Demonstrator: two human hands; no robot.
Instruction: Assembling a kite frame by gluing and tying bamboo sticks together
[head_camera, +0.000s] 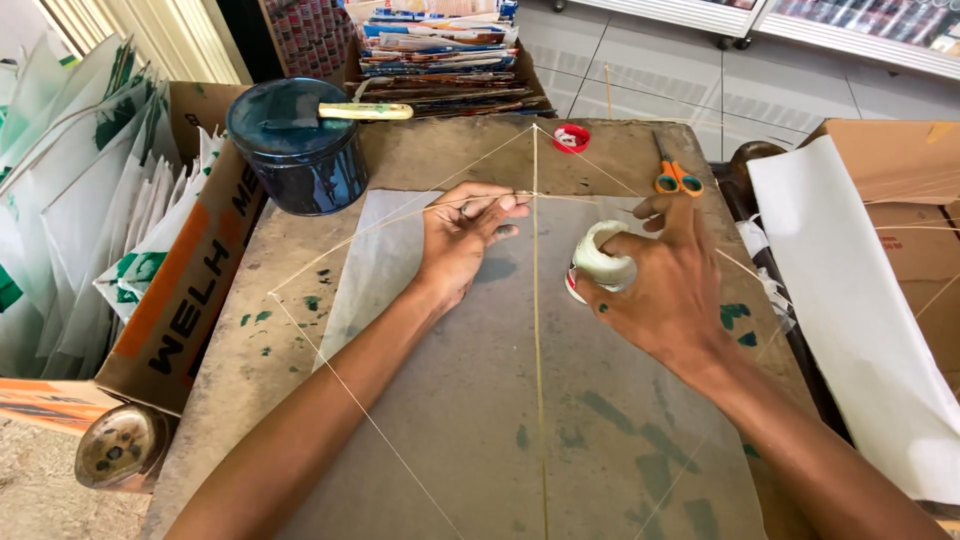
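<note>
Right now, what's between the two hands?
In the head view, a thin upright stick runs between the left hand and the right hand, over the translucent paper.
</note>
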